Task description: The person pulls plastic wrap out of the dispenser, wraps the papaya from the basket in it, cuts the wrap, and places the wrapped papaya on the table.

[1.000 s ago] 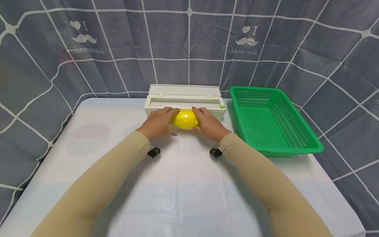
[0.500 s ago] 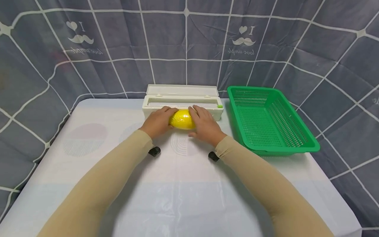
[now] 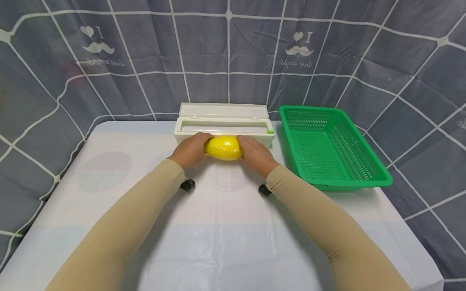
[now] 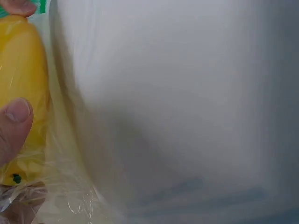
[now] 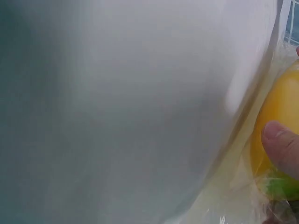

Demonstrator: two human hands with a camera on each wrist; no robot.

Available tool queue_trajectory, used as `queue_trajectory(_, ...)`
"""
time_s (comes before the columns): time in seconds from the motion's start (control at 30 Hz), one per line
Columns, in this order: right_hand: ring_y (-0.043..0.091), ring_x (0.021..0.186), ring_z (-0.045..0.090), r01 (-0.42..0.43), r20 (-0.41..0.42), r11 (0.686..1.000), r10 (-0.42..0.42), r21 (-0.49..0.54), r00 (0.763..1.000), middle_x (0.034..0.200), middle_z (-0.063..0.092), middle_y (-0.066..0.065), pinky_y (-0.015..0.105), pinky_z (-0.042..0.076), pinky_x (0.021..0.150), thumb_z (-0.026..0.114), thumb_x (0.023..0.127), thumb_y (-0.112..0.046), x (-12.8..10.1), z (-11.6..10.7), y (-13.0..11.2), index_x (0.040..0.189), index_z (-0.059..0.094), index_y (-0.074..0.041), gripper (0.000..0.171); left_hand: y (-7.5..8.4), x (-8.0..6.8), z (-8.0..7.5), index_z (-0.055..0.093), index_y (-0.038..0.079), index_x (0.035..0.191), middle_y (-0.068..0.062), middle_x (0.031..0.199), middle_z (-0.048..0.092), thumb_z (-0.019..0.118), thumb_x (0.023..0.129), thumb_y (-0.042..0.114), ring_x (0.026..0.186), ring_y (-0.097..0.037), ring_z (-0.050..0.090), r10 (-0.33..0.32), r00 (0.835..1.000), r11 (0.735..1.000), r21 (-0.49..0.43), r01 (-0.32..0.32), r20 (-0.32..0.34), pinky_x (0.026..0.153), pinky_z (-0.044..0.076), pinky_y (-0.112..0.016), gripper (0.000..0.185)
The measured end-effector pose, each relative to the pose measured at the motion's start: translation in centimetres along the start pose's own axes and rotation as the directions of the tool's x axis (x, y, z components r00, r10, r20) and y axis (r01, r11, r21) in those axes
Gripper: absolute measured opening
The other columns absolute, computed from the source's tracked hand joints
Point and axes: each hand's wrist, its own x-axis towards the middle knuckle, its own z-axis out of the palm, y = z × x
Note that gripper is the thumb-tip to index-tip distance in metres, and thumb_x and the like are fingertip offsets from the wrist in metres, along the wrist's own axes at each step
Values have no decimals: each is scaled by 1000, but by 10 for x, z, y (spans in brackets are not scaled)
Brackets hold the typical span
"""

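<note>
A smooth yellow fruit (image 3: 223, 148), its exact kind unclear, is wrapped in shiny clear plastic film. My left hand (image 3: 192, 149) grips its left end, and my right hand (image 3: 255, 154) grips the right end. A green spot marks the yellow fruit (image 4: 28, 74) low in the left wrist view; the right wrist view shows a green end on the fruit (image 5: 275, 112). Each wrist view has a thumb pressed against the film. Right behind the fruit stands a white cling film dispenser (image 3: 189, 124) with its lid raised and a white roll inside.
To the right of the dispenser sits a green perforated plastic basket (image 3: 346, 184). Both rest on a table with a pale printed cloth (image 3: 222, 242). A grey curtain (image 3: 204, 48) with white grid lines surrounds the back and sides.
My right fingers, earlier spread over the fruit's top and shifting along it, now hold its right end. My left fingers have moved lower around the left end. More of the fruit's middle shows.
</note>
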Motion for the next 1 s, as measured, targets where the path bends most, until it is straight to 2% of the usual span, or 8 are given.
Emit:
queue_trajectory(0.23,34,138,51,-7,-35,999,5,-47,999,147,54,17,45,41,123,84,91,-20,0,-2,-1,150,50,-4,70,0,-1,-3,53,6,151,-14,151,59,87,88,18,143,-34,53,12,999,1000,-12,-12,32,125,38,-48,73)
queue_trajectory(0.4,34,140,54,-13,19,998,14,-60,1000,151,57,16,44,41,123,84,92,-20,0,-3,-1,154,47,-1,75,1,-1,-2,56,7,150,-14,146,61,89,86,19,139,-33,55,22,999,1000,-16,-22,44,123,40,-48,73)
queue_trajectory(0.63,33,141,55,-6,52,999,8,-49,999,153,56,15,45,42,123,85,91,-21,1,0,2,152,47,-2,75,0,1,0,58,9,148,-12,138,63,90,85,20,128,-29,60,23,998,1000,19,-24,65,117,46,-45,72)
queue_trajectory(1.0,32,145,52,-21,97,1000,22,-18,995,156,53,15,44,38,125,85,91,-21,4,-3,3,154,46,-2,76,1,1,-1,58,12,150,-10,140,61,90,85,24,129,-29,59,4,997,999,46,-7,74,118,45,-45,73)
